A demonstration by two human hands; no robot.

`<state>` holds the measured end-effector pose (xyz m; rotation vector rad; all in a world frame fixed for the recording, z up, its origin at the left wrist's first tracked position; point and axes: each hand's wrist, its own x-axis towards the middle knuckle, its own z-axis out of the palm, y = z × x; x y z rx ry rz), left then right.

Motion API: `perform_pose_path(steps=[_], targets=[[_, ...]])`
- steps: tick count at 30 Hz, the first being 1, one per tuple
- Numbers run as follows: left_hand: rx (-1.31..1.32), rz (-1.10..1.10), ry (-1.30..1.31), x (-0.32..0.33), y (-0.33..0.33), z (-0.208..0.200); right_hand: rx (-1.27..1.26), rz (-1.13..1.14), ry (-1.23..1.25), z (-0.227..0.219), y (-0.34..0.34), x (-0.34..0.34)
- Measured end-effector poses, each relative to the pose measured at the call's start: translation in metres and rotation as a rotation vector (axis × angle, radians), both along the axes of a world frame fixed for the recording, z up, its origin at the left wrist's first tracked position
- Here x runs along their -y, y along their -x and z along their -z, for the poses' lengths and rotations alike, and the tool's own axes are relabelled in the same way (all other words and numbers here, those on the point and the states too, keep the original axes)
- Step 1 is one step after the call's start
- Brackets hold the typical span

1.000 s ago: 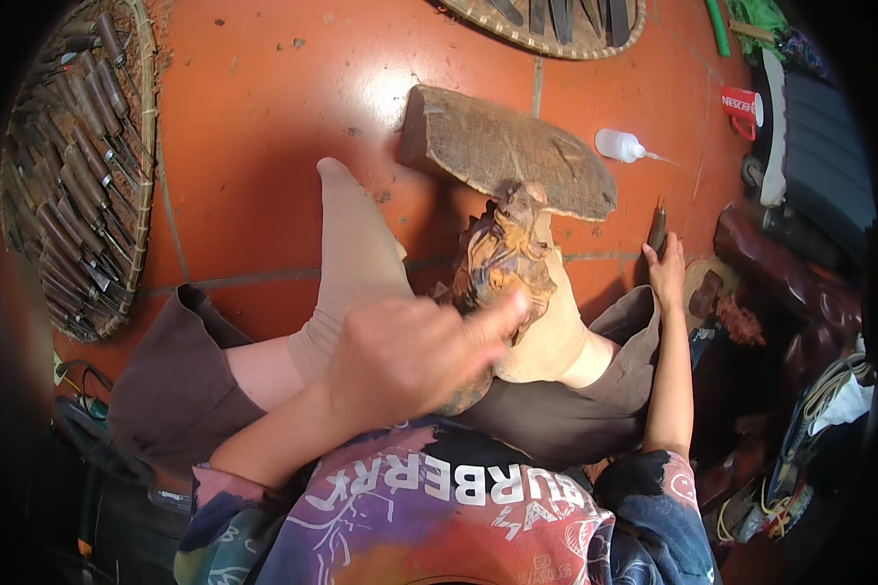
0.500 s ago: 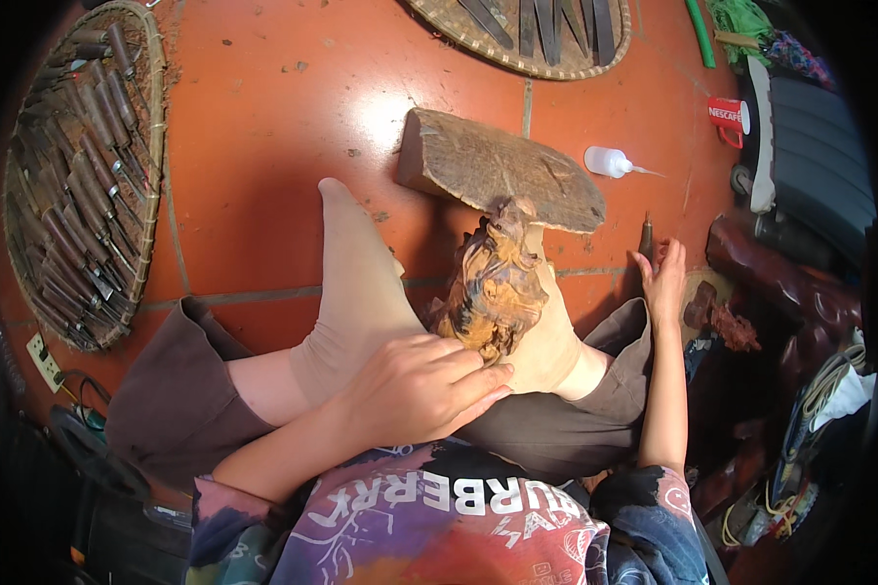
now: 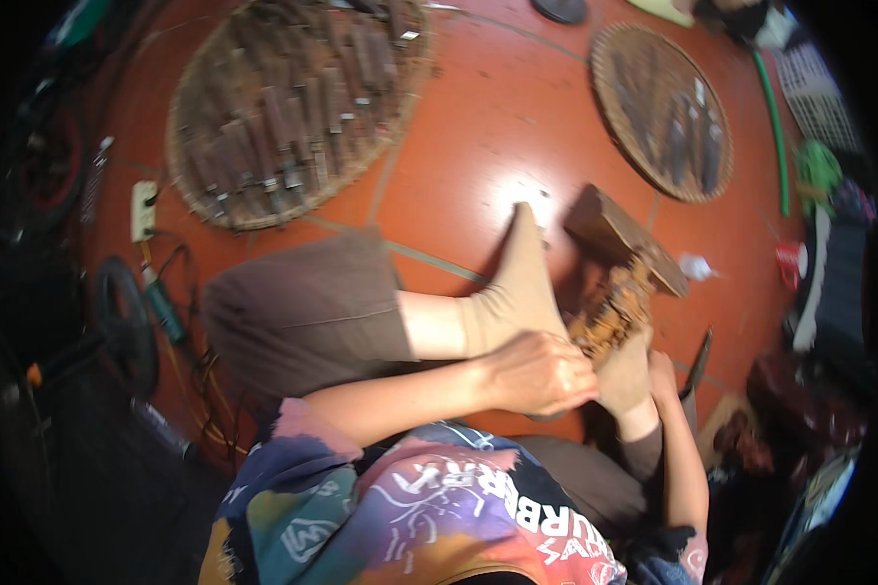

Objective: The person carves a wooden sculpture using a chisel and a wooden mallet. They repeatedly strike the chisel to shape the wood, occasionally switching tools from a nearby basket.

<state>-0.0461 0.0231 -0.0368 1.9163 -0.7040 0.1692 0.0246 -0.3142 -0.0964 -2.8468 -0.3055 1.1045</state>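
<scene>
fingers of the left hand (image 3: 535,375) are curled together at frame center, just beside the lower end of the carved wood piece (image 3: 617,310). can't tell if they're clamped on anything; grip side is hidden. right hand (image 3: 661,375), right of center, is blurred and partly behind the right socked foot (image 3: 624,378); can't tell if its fingers are apart or together.

carving is right of center, tilted, between the left socked foot (image 3: 519,288) and the right one, upper end at the edge of the wood block (image 3: 622,239). can't confirm contact there.

risks, my read:
- carving could roll or slide. cause: uneven shape, maybe only feet and block bracing it, an off-line push from the left.
- block could skid on the smooth tile floor (image 3: 458,200) if loaded sideways, and might tip the white bottle (image 3: 696,267) just right of it.
- dark pointed tool (image 3: 700,359) is just beside the right hand. a blind reach could mean a nicked finger, or a poked foot.
- thin protruding bits on the carving could snap if squeezed hard.
</scene>
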Motion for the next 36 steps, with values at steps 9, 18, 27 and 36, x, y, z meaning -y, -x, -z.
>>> perform_pose_path(steps=[9,18,27,36], targets=[[-0.093,-0.143,0.126,-0.033,0.043,-0.027,0.663,0.992,-1.209,-0.086,-0.051,0.016],[-0.215,-0.654,-0.122,-0.163,0.030,-0.040,0.664,0.547,-1.530,-0.084,-0.009,-0.023],[-0.559,-1.338,-0.061,-0.376,0.011,-0.021,0.662,0.622,-1.381,-0.086,-0.003,-0.046],[-0.924,-1.320,-0.460,-0.350,-0.002,0.042,0.664,0.655,-1.451,-0.092,-0.010,-0.043]])
